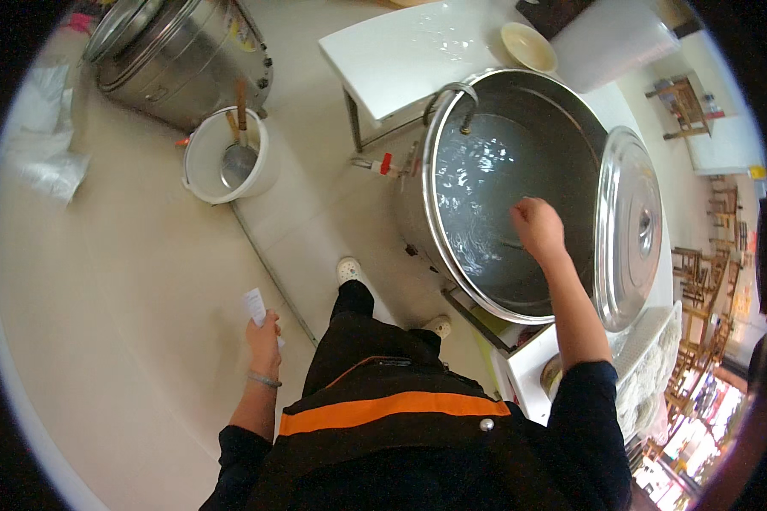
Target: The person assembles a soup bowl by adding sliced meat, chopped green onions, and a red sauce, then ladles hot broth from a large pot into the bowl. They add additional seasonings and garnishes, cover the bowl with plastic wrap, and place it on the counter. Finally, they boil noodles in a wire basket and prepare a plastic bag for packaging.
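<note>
Over the water (486, 185) in a large stainless steel pot (429, 191) is my right hand (540, 227), curled into a loose fist. Whether anything is inside that fist is hidden. Ripples and bright reflections cover the left part of the water. A steel lid (626, 223) leans against the pot's right rim, and a curved metal pipe (463, 96) hooks over its upper left rim. Low at my left side, my left hand (265, 335) holds a small white paper slip (254, 305) that bears print.
A white bucket (265, 166) with a long-handled ladle (240, 160) stands on the floor beside a steel cooker (185, 64). A tap with a red handle (385, 163) juts from the pot. A yellowish bowl (529, 48) sits on the white table (390, 57). Noodles (645, 383) lie at right.
</note>
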A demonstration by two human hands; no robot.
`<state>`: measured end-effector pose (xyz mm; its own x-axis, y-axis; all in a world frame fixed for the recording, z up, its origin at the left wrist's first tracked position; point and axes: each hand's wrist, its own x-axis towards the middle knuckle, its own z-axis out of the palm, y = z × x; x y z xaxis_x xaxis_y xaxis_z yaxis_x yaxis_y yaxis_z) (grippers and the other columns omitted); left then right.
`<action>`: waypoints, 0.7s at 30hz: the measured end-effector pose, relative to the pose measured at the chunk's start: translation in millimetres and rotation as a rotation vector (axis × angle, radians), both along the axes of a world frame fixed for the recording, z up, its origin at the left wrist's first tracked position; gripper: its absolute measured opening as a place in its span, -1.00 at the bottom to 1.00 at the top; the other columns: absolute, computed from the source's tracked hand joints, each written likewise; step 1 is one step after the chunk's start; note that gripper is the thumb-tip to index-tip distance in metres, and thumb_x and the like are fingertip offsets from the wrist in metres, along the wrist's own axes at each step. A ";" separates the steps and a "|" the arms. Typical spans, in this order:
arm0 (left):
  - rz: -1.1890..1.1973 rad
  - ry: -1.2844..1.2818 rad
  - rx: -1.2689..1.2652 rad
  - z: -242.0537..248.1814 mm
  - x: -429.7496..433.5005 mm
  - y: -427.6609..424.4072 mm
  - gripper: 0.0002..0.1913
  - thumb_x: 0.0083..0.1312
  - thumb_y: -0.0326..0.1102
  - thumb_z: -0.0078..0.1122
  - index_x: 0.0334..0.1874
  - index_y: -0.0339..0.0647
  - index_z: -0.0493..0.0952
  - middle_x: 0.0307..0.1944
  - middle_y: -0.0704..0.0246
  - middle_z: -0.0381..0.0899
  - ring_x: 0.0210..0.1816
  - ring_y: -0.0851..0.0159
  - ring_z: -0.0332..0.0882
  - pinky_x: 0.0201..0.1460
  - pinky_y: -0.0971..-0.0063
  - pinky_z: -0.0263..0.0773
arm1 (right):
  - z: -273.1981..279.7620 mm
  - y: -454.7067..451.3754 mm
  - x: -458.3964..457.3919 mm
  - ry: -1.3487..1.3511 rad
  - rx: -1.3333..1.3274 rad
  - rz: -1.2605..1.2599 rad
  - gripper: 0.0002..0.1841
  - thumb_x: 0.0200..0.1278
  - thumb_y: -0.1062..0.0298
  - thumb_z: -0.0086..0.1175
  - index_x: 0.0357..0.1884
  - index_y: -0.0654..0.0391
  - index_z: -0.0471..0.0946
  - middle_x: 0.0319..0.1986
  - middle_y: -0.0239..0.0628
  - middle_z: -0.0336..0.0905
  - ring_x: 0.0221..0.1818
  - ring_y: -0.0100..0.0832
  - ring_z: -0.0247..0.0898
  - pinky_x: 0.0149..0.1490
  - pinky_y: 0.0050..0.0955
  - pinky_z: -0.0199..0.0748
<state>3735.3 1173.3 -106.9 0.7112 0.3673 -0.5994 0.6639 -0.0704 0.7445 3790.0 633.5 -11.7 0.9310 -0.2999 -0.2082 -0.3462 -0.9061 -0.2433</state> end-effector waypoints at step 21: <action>-0.082 -0.253 -0.164 79.2 216.9 15.0 -0.79 0.27 -0.27 0.22 -0.34 -0.31 0.52 -0.56 0.47 0.47 -0.58 0.51 0.32 -0.53 0.58 0.23 | 94.3 166.3 56.0 -0.231 0.527 0.078 -0.88 0.12 0.45 0.20 -0.31 0.25 0.59 -0.42 -0.12 0.54 -0.40 -0.26 0.51 -0.27 -0.39 0.47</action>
